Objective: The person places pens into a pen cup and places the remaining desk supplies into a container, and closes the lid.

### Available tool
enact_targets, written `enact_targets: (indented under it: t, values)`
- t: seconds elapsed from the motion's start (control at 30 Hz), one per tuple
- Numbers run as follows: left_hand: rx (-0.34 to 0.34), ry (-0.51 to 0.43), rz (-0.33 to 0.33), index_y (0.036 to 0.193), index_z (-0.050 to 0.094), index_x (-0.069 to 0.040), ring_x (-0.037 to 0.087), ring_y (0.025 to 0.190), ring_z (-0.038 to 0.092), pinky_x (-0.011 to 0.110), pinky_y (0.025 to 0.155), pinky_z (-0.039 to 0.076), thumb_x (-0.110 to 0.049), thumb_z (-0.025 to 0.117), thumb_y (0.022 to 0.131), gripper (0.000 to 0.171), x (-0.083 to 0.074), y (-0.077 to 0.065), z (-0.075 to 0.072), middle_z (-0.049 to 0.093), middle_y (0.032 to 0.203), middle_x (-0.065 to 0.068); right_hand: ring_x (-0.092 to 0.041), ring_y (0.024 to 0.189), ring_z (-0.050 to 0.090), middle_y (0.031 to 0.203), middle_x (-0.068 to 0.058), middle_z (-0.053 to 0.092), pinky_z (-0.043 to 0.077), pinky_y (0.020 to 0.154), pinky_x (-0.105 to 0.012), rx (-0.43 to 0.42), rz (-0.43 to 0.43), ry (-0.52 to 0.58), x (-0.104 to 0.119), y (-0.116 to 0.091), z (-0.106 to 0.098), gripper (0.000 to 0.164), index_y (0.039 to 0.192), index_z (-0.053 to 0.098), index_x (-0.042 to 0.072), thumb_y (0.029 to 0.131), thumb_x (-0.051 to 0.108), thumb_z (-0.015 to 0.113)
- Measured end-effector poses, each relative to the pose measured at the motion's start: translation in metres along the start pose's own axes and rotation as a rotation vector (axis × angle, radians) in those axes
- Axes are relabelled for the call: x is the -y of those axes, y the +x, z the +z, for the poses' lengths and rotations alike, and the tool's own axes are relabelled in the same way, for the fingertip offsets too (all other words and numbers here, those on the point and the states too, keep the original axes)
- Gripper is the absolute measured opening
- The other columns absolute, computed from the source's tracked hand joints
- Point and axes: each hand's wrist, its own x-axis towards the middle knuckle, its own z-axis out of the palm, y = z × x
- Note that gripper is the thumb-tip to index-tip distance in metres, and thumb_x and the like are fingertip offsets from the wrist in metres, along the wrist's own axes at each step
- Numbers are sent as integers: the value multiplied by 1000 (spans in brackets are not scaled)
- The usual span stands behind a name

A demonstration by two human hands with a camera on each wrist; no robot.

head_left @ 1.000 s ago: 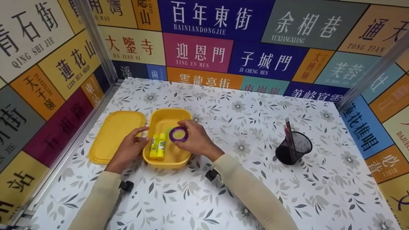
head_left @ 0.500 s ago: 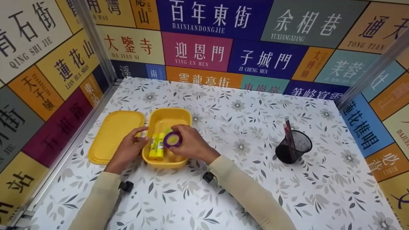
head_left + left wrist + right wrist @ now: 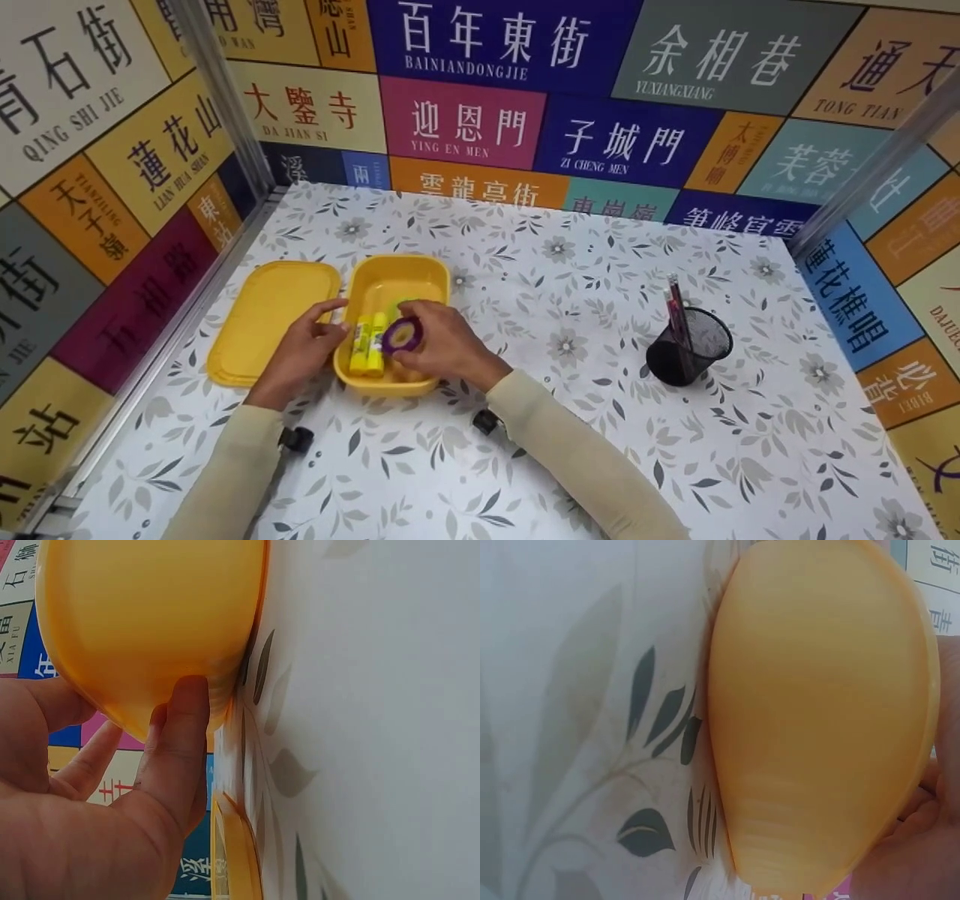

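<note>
Two yellow glue sticks point(image 3: 359, 350) lie side by side in the yellow box point(image 3: 396, 388), along its left side. My right hand point(image 3: 448, 341) reaches into the box and pinches a purple tape roll point(image 3: 388, 339) beside the glue sticks. Behind the fingers a bit of something green point(image 3: 395, 306) shows, mostly covered. My left hand point(image 3: 301, 346) holds the left side of the box; in the left wrist view a finger point(image 3: 187, 709) presses on its outer wall. The right wrist view shows mainly the outside of the box, which hides the tape roll.
The box's yellow lid point(image 3: 255, 315) lies flat to its left, under the left hand's side. A black mesh pen cup point(image 3: 679, 356) with pencils point(image 3: 678, 311) stands at the right. Printed panels point(image 3: 465, 124) wall the flowered tabletop point(image 3: 570, 450) at the back and sides.
My right hand has carried the purple tape roll left and lower into the box, close to the glue sticks, and the roll has tilted. The left hand stays at the box's side.
</note>
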Motion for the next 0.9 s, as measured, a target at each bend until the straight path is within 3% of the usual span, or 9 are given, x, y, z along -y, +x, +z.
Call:
enact_targets:
  t: [0.4, 0.6, 0.9]
  values:
    - [-4, 4, -12, 159, 43, -37, 28, 105, 66, 31, 83, 59, -40, 57, 110, 51, -1, -1, 0, 61, 128, 14, -24, 135, 60, 145, -5, 65, 45, 119, -39, -2, 13, 17, 0, -1, 0, 69, 148, 58, 13, 86, 31, 82]
    - [10, -57, 14, 159, 43, -34, 28, 105, 67, 31, 83, 61, -39, 59, 109, 53, 0, -2, 0, 59, 129, 18, -23, 135, 61, 145, -5, 65, 46, 118, -38, -7, 1, 57, 0, -2, -3, 67, 148, 57, 11, 88, 29, 82]
    - [13, -24, -19, 160, 41, -37, 29, 109, 67, 32, 88, 61, -41, 58, 109, 53, -4, -4, 0, 59, 133, 16, -20, 131, 64, 139, -4, 69, 49, 116, -36, -90, 13, 165, -2, -5, -8, 59, 142, 61, 10, 90, 29, 82]
